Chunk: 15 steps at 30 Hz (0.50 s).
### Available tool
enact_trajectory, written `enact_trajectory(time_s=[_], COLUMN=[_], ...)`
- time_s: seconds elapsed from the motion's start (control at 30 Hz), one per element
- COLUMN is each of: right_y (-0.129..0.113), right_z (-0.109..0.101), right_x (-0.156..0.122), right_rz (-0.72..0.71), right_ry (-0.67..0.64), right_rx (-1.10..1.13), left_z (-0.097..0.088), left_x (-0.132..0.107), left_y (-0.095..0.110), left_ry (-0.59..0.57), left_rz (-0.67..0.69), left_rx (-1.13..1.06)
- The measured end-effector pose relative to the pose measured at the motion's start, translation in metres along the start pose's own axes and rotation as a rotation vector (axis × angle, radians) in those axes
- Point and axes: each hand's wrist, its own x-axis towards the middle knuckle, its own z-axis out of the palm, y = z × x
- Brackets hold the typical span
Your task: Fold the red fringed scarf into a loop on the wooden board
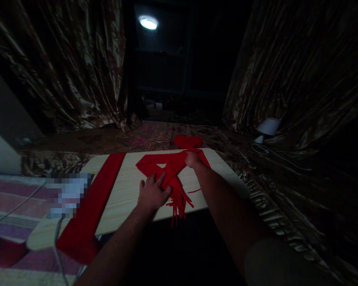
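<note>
A red scarf point(159, 159) with a fringed end lies folded and crossed over itself on a small wooden-topped table. My left hand point(152, 193) rests on the crossed part just above the fringe, its fingers spread. Near the far edge, my right hand point(192, 159) is closed on the scarf's folded band, the fingertips partly hidden. The fringe point(179, 200) hangs toward the table's near edge. One loose red strand point(194, 191) lies to its right.
A wide red cloth strip point(103, 198) drapes over the left side of the table point(127, 186). More red fabric point(187, 141) lies beyond the far edge. A cable point(57, 238) runs at left. A small lamp point(269, 126) stands at right, below heavy curtains point(77, 71).
</note>
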Motion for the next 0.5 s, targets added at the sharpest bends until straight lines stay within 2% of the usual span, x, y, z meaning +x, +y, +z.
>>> enact_trajectory(time_s=[0.13,0.23,0.3,0.4,0.5], right_y=[-0.009,-0.015,-0.016,-0.013,-0.010], right_z=[-0.008,-0.009,-0.008,-0.004,0.000], right_x=[-0.022,-0.054,-0.082,-0.125,-0.160], right_rz=[0.101,0.086,0.005,-0.169,-0.315], right_ry=[0.113,0.185,0.153,0.021,0.011], right_rx=[0.164,0.309,0.300,0.245,0.164], left_z=[0.000,0.001,0.001,0.001,-0.002], left_x=[0.001,0.001,0.001,0.000,0.000], left_y=[0.000,0.000,0.000,0.001,0.002], left_ry=[-0.024,-0.027,-0.020,-0.011,-0.012], left_rz=[-0.010,-0.027,-0.026,-0.025,-0.020], left_rx=[-0.014,-0.023,-0.021,-0.014,-0.008])
